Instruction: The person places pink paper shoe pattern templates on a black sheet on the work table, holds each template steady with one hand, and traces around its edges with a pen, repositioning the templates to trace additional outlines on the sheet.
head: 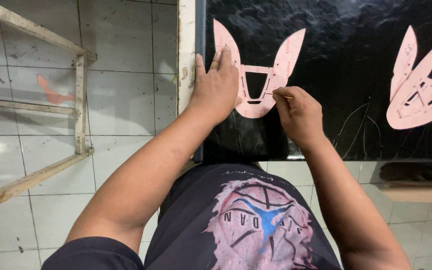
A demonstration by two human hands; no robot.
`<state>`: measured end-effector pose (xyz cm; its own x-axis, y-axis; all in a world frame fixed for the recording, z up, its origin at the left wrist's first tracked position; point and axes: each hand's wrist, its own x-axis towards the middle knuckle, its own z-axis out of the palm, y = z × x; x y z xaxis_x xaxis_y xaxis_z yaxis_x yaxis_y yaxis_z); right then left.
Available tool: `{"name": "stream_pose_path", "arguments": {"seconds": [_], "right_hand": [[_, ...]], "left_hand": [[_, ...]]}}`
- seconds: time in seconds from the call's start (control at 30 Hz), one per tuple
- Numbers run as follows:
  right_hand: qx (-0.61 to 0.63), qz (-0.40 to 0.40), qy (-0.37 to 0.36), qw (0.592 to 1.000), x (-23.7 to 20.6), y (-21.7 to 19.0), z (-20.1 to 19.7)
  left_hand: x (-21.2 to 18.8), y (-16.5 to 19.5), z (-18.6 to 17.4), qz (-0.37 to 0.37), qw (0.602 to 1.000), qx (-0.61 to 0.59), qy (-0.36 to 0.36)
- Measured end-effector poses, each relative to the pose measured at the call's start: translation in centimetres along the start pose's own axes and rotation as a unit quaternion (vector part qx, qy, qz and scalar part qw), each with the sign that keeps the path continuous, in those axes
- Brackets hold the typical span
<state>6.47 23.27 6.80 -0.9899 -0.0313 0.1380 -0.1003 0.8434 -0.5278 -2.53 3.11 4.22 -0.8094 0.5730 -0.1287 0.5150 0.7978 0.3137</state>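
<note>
One black sheet (336, 60) covers the work table and fills the upper right of the view; everything else is placed against it. Its left edge runs along the table's pale painted rim (186, 55), and its near edge ends just above the person's dark printed shirt (246, 220). Left of the sheet lies a tiled floor (121, 100) with one bare wooden frame (80, 100) standing well apart from the table.

Two sets of pink templates lie on the sheet. One pink template (268, 75) sits near the sheet's left edge: its rounded base faces the person and its two long pointed ears run away from them, so its long axis goes from the near edge toward the far side. A stack of pink templates (416, 95) lies near the sheet's right side, tilted; how many are in it I cannot tell. Between the two sets the sheet is bare black, with faint scratched outlines near its near edge.

The left hand (216, 87) lies flat, fingers together, pressing the template's left ear close to the sheet's left edge. The right hand (298, 112) is curled, pinching a thin marking tool (282, 95) whose tip touches the template's right side.
</note>
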Motion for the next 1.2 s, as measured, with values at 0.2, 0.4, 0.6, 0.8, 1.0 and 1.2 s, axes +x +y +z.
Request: {"name": "stream_pose_path", "arguments": {"seconds": [0.2, 0.4, 0.6, 0.8, 1.0, 1.2], "right_hand": [[-0.081, -0.084, -0.006, 0.993, -0.6, -0.9, 0.1], [0.022, 0.008, -0.027, 0.999, -0.6, -0.5, -0.7], [0.024, -0.032, -0.035, 0.999, -0.5, -0.3, -0.4], [0.013, -0.048, -0.047, 0.998, -0.6, -0.1, -0.2], [-0.089, -0.102, -0.021, 0.991, -0.6, -0.3, 0.2], [0.006, -0.105, -0.070, 0.992, 0.0, -1.3, 0.6]], "left_hand": [[-0.1, 0.3, 0.1, -0.011, 1.000, -0.007, 0.001], [-0.1, 0.6, -0.3, -0.026, 1.000, -0.005, -0.014], [0.0, 0.5, -0.4, -0.034, 0.999, -0.005, -0.028], [-0.1, 0.5, -0.4, -0.036, 0.999, -0.012, -0.038], [0.1, 0.4, -0.5, -0.034, 0.999, -0.003, -0.037], [-0.2, 0.5, -0.4, -0.035, 0.999, 0.003, -0.025]]}}
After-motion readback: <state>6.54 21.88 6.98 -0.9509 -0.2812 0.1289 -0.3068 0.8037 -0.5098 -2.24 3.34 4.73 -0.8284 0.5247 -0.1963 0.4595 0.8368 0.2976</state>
